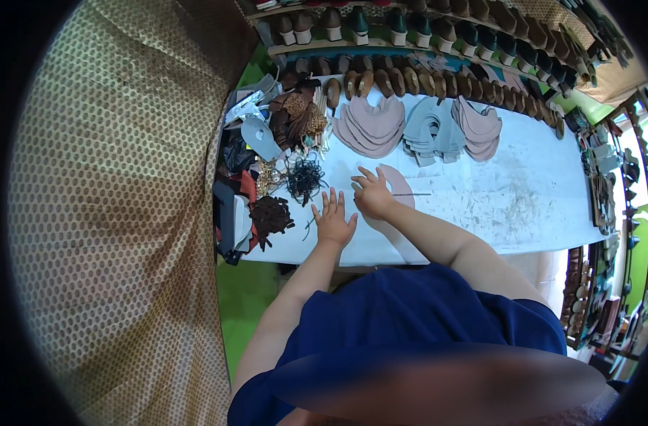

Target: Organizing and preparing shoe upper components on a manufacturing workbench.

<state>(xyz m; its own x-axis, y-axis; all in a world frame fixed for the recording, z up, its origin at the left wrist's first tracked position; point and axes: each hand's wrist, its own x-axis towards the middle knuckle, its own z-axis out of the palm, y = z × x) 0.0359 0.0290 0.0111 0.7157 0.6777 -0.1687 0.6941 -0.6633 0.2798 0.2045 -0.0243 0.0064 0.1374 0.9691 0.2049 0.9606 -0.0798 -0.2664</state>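
Observation:
My left hand (333, 221) lies over the white work table (480, 206) with its fingers spread and nothing in it. To its right, my right hand (372, 195) rests at the left side of a pale pink cut piece (399, 186), fingers apart and slightly bent. What lies beneath that palm is hidden. A thin dark stick (413, 194) extends rightward from near the right wrist, across the pink piece. Beyond my left fingers sits a tangle of black cord (305, 178). A small heap of dark brown strips (271, 216) is left of that hand.
Stacked pink pieces (370, 128), grey pieces (432, 131) and more pink pieces (479, 130) lie toward the back. Shoe lasts (398, 79) line the table's far edge, below shelved shoe forms (398, 27). Brown patterned material (295, 117) clutters the left. A patterned curtain (118, 213) hangs beside it.

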